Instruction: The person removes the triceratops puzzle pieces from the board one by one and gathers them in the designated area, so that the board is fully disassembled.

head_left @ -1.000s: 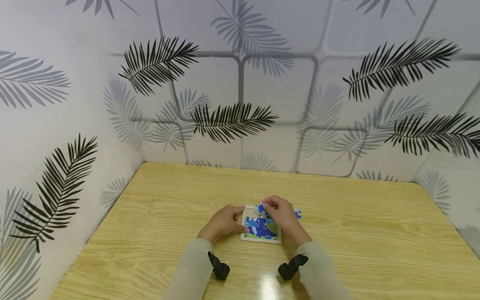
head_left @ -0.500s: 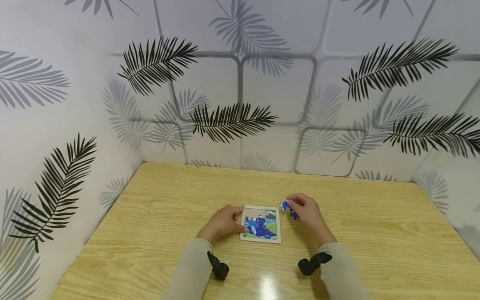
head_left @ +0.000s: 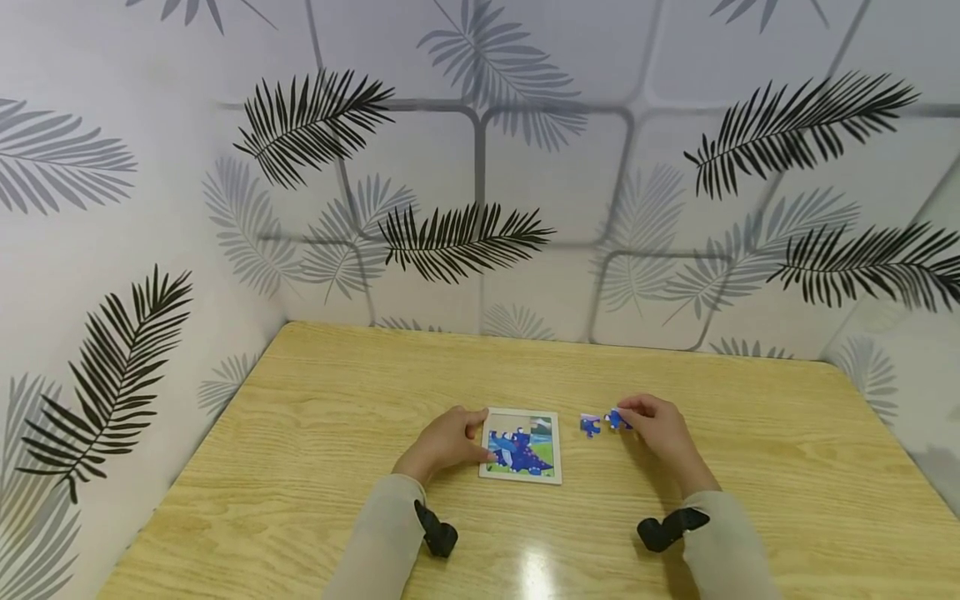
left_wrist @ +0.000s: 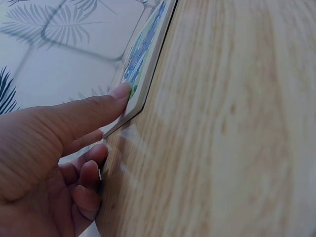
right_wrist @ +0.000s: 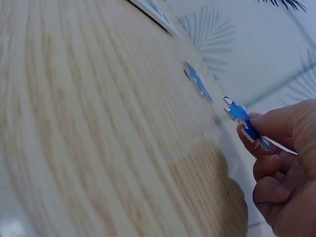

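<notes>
On the table lies a jigsaw puzzle board (head_left: pixel 521 480) with a pale frame and a blue dinosaur picture; part of its upper area shows bare backing. My left hand (head_left: pixel 446 440) holds the board's left side, thumb (left_wrist: pixel 118 93) on the face and index finger against the edge. Off to the right, my right hand (head_left: pixel 660 427) pinches a blue puzzle piece (right_wrist: pixel 242 118) between thumb and index finger, tilted and just above the table. A second blue puzzle piece (head_left: pixel 590 425) lies flat between the board and that hand.
The wooden table (head_left: pixel 360 375) reaches back to a wall (head_left: pixel 555 292) with a leaf pattern. Each wrist wears a black camera, one on the left wrist (head_left: pixel 438 533) and one on the right wrist (head_left: pixel 667 529).
My right hand has moved right, away from the board, carrying the puzzle piece past the other loose piece. My left hand has stayed on the board.
</notes>
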`<action>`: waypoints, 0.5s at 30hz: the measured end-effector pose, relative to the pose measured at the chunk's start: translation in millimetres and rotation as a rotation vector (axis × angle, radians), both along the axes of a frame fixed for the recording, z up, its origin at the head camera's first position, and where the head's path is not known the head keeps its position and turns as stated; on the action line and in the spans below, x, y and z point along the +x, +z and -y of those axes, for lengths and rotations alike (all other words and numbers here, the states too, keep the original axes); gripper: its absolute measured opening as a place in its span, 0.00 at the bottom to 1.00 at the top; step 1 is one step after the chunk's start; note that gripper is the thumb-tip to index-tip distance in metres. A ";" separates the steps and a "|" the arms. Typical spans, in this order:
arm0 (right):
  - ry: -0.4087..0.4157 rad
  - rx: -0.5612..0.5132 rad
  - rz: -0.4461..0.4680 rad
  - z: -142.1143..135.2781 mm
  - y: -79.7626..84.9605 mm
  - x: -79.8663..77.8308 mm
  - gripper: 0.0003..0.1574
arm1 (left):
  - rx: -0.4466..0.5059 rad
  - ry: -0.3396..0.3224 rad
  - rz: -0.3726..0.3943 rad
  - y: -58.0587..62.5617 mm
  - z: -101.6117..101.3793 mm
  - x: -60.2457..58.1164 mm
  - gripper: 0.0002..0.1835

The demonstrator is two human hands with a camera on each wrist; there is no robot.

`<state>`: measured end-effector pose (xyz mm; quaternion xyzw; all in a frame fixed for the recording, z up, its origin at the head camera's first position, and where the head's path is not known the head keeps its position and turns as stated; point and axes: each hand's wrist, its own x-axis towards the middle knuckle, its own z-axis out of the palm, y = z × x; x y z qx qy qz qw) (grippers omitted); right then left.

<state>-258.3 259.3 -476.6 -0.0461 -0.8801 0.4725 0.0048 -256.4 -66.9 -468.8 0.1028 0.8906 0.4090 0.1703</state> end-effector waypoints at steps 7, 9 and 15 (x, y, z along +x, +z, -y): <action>0.012 0.031 0.008 -2.7 -3.2 0.6 0.13 | -0.022 -0.021 -0.017 0.4 0.1 -0.5 0.42; 0.014 0.056 0.006 -2.3 -4.0 0.8 0.13 | -0.022 -0.022 -0.018 0.8 0.0 -0.5 0.42; 0.021 0.131 -0.020 -2.1 -8.8 -1.4 0.11 | -0.022 -0.025 -0.020 0.6 0.6 -0.6 0.42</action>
